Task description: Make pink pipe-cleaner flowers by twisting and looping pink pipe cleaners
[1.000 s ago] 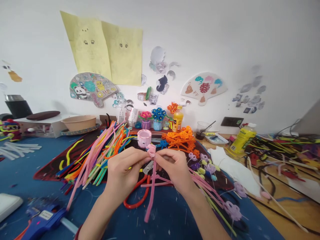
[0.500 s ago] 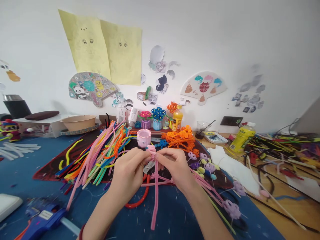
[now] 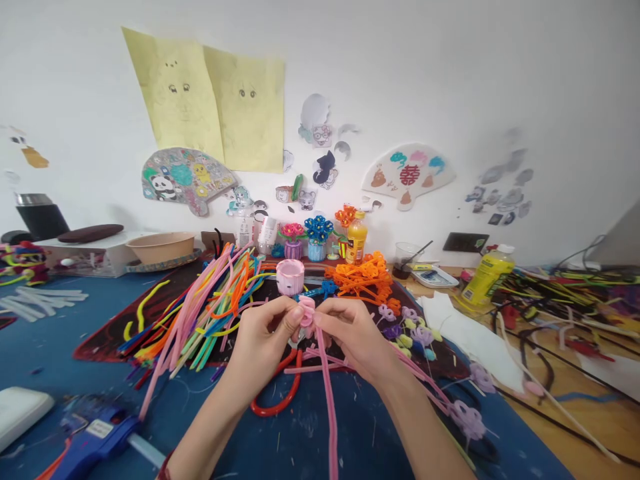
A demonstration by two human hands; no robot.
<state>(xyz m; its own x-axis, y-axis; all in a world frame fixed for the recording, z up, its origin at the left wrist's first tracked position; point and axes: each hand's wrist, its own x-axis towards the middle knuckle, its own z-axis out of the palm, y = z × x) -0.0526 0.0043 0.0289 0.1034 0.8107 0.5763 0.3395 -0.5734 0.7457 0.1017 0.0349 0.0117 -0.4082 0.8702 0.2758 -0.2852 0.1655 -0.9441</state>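
Note:
Between both hands is a pink pipe cleaner (image 3: 326,393), its upper end bent into small loops and its long tail hanging down over the blue mat. My left hand (image 3: 267,340) pinches the looped part from the left with thumb and forefinger. From the right, my right hand (image 3: 353,337) grips the same pipe cleaner just below the loops. Red-handled scissors (image 3: 280,408) lie on the mat under the hands, their blades mostly hidden. A small pink pot (image 3: 290,277) stands just beyond the fingers.
Left of the hands lies a bundle of coloured pipe cleaners (image 3: 200,310). Orange pipe-cleaner flowers (image 3: 360,280) are heaped behind on the right, with purple flowers (image 3: 467,419) nearer. A blue glue gun (image 3: 95,443) rests at front left, and a yellow bottle (image 3: 487,277) stands at right.
The looped end has turned between my fingers and its tail has swung to the right. Both hands stay closed on it, and the whole view has shifted slightly.

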